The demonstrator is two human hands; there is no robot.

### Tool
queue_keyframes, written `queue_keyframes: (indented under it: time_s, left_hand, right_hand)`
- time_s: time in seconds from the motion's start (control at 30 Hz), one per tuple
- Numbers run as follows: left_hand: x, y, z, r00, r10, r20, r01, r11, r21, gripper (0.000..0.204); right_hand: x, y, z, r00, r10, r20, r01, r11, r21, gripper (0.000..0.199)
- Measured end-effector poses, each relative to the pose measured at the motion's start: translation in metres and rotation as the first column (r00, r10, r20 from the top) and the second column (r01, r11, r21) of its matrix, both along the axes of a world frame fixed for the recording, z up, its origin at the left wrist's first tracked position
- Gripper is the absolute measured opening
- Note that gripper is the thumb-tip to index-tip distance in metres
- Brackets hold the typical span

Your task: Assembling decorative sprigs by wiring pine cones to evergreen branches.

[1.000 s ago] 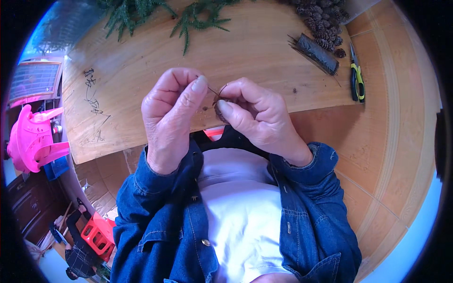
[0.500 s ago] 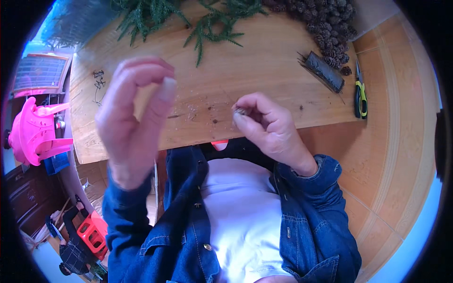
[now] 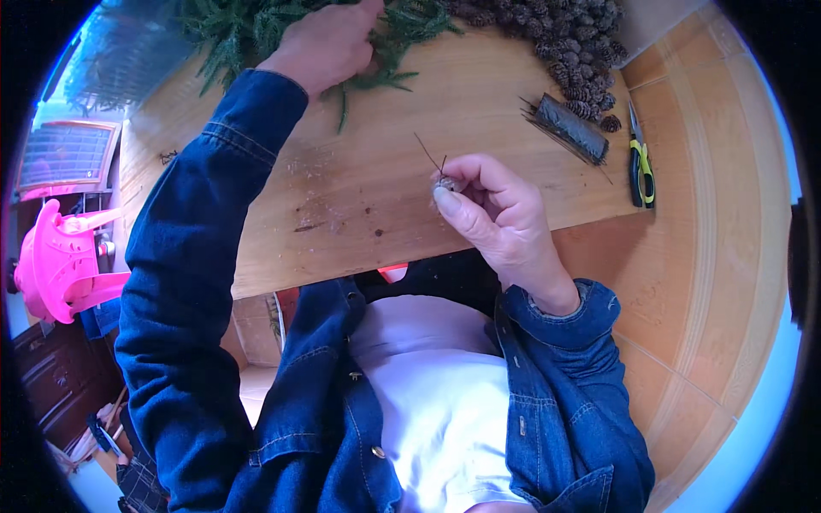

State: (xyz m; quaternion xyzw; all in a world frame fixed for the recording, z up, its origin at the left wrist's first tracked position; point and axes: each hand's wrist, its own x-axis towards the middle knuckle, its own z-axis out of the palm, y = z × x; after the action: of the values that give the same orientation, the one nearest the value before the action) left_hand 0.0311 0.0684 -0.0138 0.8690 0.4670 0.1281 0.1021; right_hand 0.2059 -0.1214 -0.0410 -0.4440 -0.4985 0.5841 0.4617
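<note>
While the right hand (image 3: 496,209) stays pinched shut on a small pine cone (image 3: 445,182) with two thin wire ends (image 3: 428,154) sticking up from it, the work looks only partly done. That cone sits over the middle of the wooden tabletop (image 3: 359,197), a little in from its near edge, and the wire seems already fixed to it, though how it is wrapped is too small to tell.

At the far edge of the tabletop, the left hand (image 3: 329,43) lies on the heap of green fir sprigs (image 3: 248,30), fingers curled down into them; whether it has closed on a sprig I cannot tell, since the fingertips are hidden in the needles.

By my judgement, one cone is wired and the greenery has yet to be joined to it. Much remains: a large pile of loose pine cones (image 3: 556,34) fills the far right corner, apparently unwired, and no finished bundle shows anywhere on the board. A dark bundle of cut wires (image 3: 571,128) lies near those cones, and yellow-handled pliers (image 3: 641,162) rest on the tiled ledge just off the right edge.
</note>
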Motion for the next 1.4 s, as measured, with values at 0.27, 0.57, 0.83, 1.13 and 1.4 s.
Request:
queue_keyframes:
  time_s: [0.27,0.57,0.83,1.13,1.4]
  left_hand:
    - [-0.032,0.006,-0.032,0.984,-0.165,0.075,0.147,0.969,0.197,0.022]
    - [-0.066,-0.006,-0.033,0.945,0.011,0.327,0.033,0.991,-0.129,0.018]
    - [-0.063,-0.078,0.007,0.585,0.412,0.699,0.176,0.777,-0.605,0.021]
    - [-0.059,-0.137,-0.001,0.249,0.615,0.748,0.304,0.684,-0.663,0.027]
    - [-0.045,-0.166,-0.012,0.185,0.604,0.775,0.392,0.678,-0.622,0.025]
  right_hand:
    - [0.005,0.007,-0.005,0.997,-0.076,0.009,0.075,0.997,0.033,0.021]
    - [-0.002,0.009,-0.003,0.996,-0.081,0.024,0.079,0.995,0.068,0.022]
    - [-0.009,0.012,-0.007,0.994,-0.093,-0.051,0.099,0.985,0.143,0.022]
    - [-0.011,0.006,0.0,0.98,-0.148,-0.131,0.16,0.983,0.092,0.021]
    - [-0.018,-0.002,-0.001,0.955,-0.141,-0.26,0.126,0.989,-0.072,0.028]
